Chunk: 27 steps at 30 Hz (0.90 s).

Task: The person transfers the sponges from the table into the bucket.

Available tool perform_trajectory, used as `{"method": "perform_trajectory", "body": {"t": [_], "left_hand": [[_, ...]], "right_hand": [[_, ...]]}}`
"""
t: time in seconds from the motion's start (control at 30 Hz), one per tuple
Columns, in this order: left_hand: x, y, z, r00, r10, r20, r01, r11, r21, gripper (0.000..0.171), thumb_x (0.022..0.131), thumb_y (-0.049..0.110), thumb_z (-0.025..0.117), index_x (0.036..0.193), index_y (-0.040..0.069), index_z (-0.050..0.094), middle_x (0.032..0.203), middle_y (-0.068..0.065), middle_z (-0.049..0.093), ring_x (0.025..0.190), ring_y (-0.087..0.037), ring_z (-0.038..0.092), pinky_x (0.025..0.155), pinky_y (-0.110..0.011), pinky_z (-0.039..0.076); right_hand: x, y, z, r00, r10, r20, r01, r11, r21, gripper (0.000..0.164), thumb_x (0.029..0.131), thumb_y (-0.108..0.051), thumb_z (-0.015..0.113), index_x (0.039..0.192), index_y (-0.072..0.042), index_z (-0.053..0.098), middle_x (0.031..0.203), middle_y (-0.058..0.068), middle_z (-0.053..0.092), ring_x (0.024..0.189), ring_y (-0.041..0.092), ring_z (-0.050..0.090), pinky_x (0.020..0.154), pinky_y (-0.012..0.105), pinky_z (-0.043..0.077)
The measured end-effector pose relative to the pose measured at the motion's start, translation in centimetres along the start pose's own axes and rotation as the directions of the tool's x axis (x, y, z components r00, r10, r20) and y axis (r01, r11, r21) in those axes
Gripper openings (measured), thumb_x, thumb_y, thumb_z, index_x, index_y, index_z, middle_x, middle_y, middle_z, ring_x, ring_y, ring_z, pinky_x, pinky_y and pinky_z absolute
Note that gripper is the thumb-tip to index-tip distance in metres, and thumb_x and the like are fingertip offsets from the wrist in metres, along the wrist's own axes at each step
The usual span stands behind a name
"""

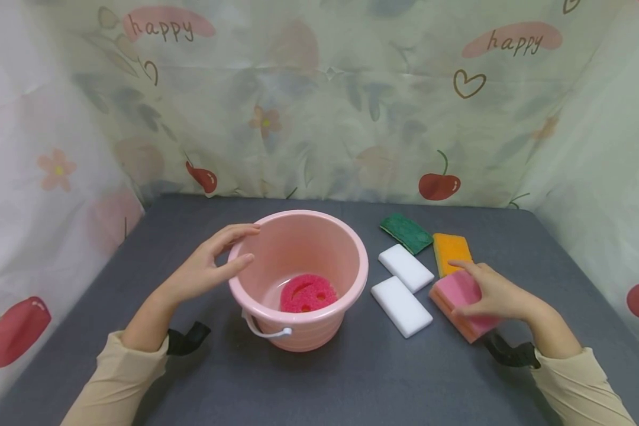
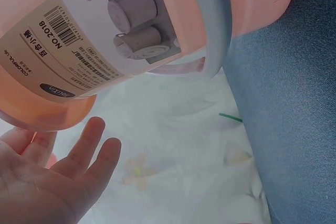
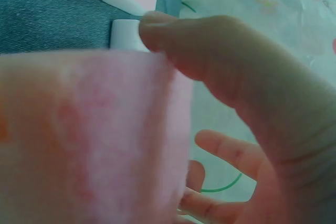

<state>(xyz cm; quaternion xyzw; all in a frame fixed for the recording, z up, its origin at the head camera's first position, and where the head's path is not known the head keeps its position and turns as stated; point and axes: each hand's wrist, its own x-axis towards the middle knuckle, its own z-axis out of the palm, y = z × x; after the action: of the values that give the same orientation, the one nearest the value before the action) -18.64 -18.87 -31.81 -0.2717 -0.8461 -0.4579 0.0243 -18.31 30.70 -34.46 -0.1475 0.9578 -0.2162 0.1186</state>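
Note:
A pink bucket (image 1: 298, 319) stands upright, with a bright pink round scrubber (image 1: 309, 293) with holes lying inside. My left hand (image 1: 215, 260) is at the bucket's left rim, fingers extended and thumb apart; in the left wrist view that hand (image 2: 63, 177) shows spread fingers by the rim. My right hand (image 1: 495, 293) is over a thick pink-and-orange sponge block (image 1: 460, 290), thumb and fingers spread across it. Seen from the right wrist, the block (image 3: 105, 140) looms blurred and close, with the thumb along its edge and other fingers partly hidden behind it.
Between bucket and block lie two white sponges (image 1: 402, 307). A green scouring pad (image 1: 406, 232) and a yellow sponge (image 1: 449, 251) lie farther back. The bucket's pale handle (image 1: 266, 333) hangs in front. Printed curtains (image 1: 319, 136) surround the dark tabletop (image 1: 319, 390).

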Motion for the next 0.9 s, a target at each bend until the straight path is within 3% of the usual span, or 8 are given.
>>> {"method": "perform_trajectory", "body": {"t": [0.63,0.9], "left_hand": [[0.0,0.1,0.0,1.000,-0.003,-0.001,0.003,1.000,-0.002,0.044,0.089,0.015,0.061,0.131,0.012,0.049,0.138,-0.005,0.046,0.126,-0.021,0.043,0.098,-0.013,0.036],[0.0,0.1,0.0,1.000,-0.005,0.001,0.005,1.000,-0.009,0.044,0.089,0.015,0.061,0.132,0.012,0.049,0.138,-0.006,0.046,0.126,-0.020,0.042,0.097,-0.012,0.036]], "right_hand": [[0.6,-1.8,-1.3,0.990,-0.062,-0.130,0.064,0.998,0.012,0.087,0.070,-0.027,0.079,0.138,-0.003,0.030,0.116,0.019,0.048,0.099,0.032,0.047,0.064,0.033,0.051],[0.8,-2.6,-1.7,0.977,-0.124,-0.172,0.132,0.991,0.037,0.085,0.070,-0.022,0.079,0.139,-0.009,0.031,0.115,0.016,0.050,0.100,0.030,0.048,0.064,0.029,0.048]]}}
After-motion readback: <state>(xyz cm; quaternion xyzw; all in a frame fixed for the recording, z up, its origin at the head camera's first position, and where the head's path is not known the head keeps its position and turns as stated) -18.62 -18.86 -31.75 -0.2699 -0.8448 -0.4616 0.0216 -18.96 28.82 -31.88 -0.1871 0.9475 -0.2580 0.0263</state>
